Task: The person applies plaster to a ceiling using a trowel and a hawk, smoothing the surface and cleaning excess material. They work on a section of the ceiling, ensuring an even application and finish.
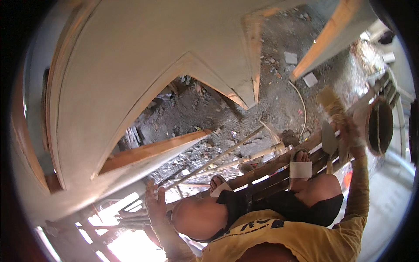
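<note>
My right hand [349, 136], smeared by motion, is on the right above the bamboo poles. It is closed round a tan, brush-like thing [331, 104] with a broad, rough end. Right beside that hand is a trowel [328, 139] with a grey leaf-shaped blade; I cannot tell whether the hand touches it. A round bucket [379, 126] with a dark inside stands just to the hand's right. On the lower left, my left hand [155, 201] is raised with its fingers apart and nothing in it, near the plastered wall [131, 48].
Bamboo and wooden poles [244, 179] run under my feet as a scaffold. Far below lies a dirt floor [187, 105] with rubble and white tiles [310, 80]. The wall has openings with orange-brown edges [152, 150]. A pale hose [301, 98] curves over the ground.
</note>
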